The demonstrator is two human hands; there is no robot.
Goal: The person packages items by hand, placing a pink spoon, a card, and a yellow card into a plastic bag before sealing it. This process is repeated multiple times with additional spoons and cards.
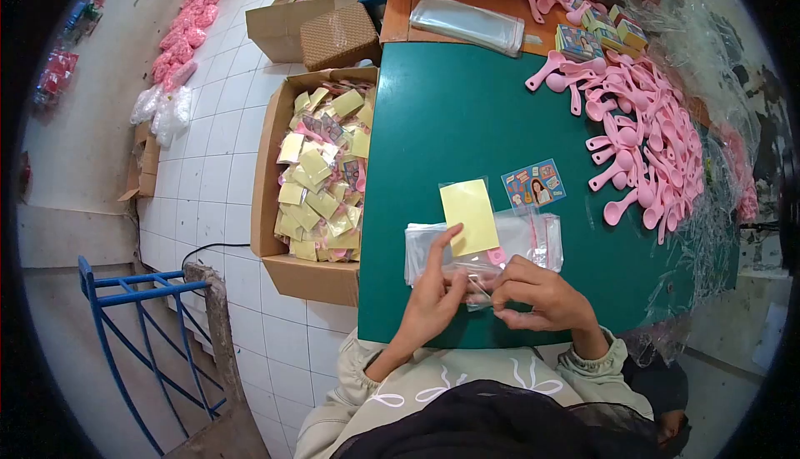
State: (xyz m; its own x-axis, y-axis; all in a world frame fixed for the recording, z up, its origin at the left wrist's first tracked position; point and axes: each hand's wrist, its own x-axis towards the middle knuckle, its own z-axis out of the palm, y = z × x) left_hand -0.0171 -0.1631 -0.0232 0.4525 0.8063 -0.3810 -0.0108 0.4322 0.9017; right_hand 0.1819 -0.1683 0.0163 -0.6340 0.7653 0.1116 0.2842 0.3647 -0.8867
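Observation:
My left hand holds a clear plastic bag near the table's front edge, its index finger lying against a yellow card inside. The handle end of a pink spoon shows at the card's lower corner. On the bag's near end, the fingers of my right hand are pinched together. Beneath both hands lies a stack of flat clear bags. A colourful printed card rests on the green table just beyond the stack.
Loose pink spoons are heaped on the right of the green table. Card stacks and a clear bag bundle lie at the back. Left of the table stands a carton full of packed bags; a blue metal frame stands farther left.

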